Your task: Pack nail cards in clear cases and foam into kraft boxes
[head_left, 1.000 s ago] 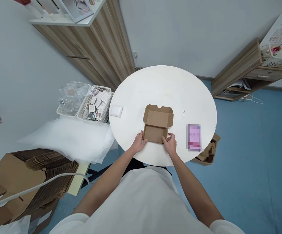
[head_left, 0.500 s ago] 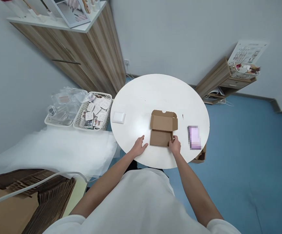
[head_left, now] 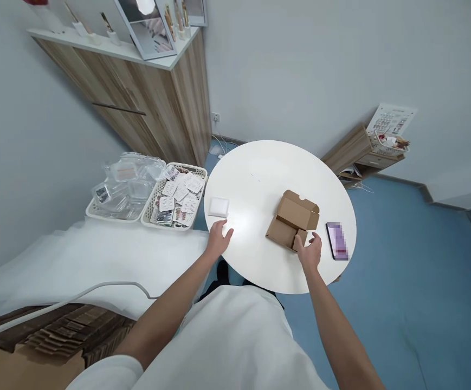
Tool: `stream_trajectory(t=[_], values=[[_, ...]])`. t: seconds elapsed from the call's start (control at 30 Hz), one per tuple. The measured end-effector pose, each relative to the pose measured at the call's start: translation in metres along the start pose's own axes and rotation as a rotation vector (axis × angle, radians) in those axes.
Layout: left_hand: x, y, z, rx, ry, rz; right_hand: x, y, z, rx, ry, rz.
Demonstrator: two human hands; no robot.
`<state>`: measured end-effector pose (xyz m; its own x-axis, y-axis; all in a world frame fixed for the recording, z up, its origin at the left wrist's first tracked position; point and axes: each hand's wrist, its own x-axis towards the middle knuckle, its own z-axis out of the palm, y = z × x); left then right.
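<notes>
An open brown cardboard box (head_left: pixel 282 232) lies on the white round table, its lid (head_left: pixel 298 211) tipped back toward the far side. My right hand (head_left: pixel 310 253) is at the box's right end. Its thumb touches the end wall, while the fingers are spread outside with a gap between them and the box. My left hand (head_left: pixel 218 241) is over the table's left edge, fingers apart and nothing in it. Just beyond its fingertips lies a small white packet (head_left: pixel 219 207).
A phone (head_left: pixel 337 241) lies at the right on the table (head_left: pixel 255 265). Left of it stand a basket of cards (head_left: pixel 178 197) and a basket of clear plastic packaging (head_left: pixel 127 187). White sheeting (head_left: pixel 137 252) lies nearer, above stacked cardboard (head_left: pixel 56 336). A wooden cabinet (head_left: pixel 157 103) stands behind.
The box has turned and shifted right, and my right hand's fingers have spread from its end wall. My left hand has moved left, toward the white packet. The head view has shifted.
</notes>
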<state>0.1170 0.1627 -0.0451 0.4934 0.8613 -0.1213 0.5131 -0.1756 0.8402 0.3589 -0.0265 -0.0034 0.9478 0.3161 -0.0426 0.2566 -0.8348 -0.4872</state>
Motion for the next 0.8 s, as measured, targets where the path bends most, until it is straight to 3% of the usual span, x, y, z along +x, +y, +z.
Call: stream_trajectory(t=[0.1,0.2,0.3,0.43,0.6,0.8], values=[[0.021,-0.004,-0.016,0.069,0.202,0.005,-0.016,-0.043,0.005,0.087,-0.061,-0.253],[0.047,-0.01,-0.023,0.082,0.243,-0.092,-0.032,-0.095,0.028,0.137,-0.472,-0.41],[0.068,-0.016,-0.024,0.069,0.176,-0.192,-0.044,-0.139,0.062,0.278,-0.779,-0.34],[0.077,-0.023,-0.022,0.068,0.129,-0.204,-0.053,-0.173,0.101,0.52,-0.956,-0.13],[0.062,-0.027,-0.017,-0.049,0.13,-0.204,-0.064,-0.175,0.127,0.669,-1.015,-0.033],[0.029,-0.016,0.004,-0.278,0.177,-0.215,-0.073,-0.133,0.117,0.764,-0.809,-0.099]])
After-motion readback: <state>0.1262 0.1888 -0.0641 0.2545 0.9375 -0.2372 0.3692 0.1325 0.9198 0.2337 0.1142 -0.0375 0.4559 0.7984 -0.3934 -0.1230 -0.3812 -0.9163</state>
